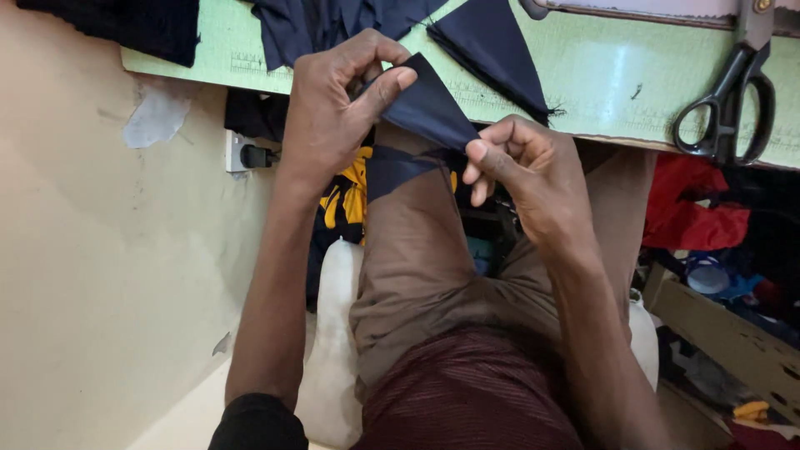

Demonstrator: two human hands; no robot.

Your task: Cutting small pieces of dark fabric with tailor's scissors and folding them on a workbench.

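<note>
room: cream wall [100, 250] on the left, with a socket and plug [248, 154] low beside the worktop edge; clutter of red cloth [696, 212] and mixed items on the right.
worktop: pale green cutting mat [600, 75] ran across the top of the view, ruler marks along its near edge.
on worktop: black-handled scissors [727, 108] lay at the right, blades pointing away; dark navy cloth pieces [492, 46] lay at centre, one triangular with a frayed tip; more dark cloth [125, 25] at the far left corner.
navy piece: a small navy fabric piece [429, 112] was held in the air just below the worktop edge, above the person's knee, stretched between both hands.
left hand: left hand [333, 108] pinched the upper corner of the piece, thumb pressed to forefinger on the cloth.
right hand: right hand [525, 171] pinched the lower edge of the piece, thumb and forefinger closed on it, other fingers curled.
person: seated, brown trousers [425, 258], dark red striped shirt [467, 392], on a white seat [333, 350].
</note>
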